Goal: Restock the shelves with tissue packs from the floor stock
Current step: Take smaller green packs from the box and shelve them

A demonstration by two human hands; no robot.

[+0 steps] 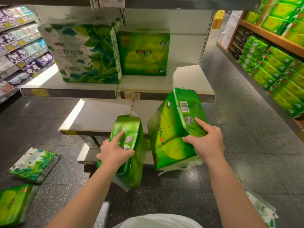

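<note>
Head view shows restocking barely begun: left hand (115,152) and right hand (204,142) each grip a green tissue pack (130,145) (176,129) before the lower shelf (98,119), two packs standing on the upper shelf (164,86), others on the floor (246,129).

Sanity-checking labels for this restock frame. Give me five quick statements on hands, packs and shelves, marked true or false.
1. Each hand holds a green tissue pack. True: left hand grips the left green pack, right hand the right green pack.
2. The upper shelf holds no packs. False: a leaf-print pack and a green boxed pack stand there.
3. Packs lie on the floor at left. True: floor packs.
4. The right hand is free. False: it grips a pack.
5. The middle shelf is full. False: its visible top is bare.
</note>
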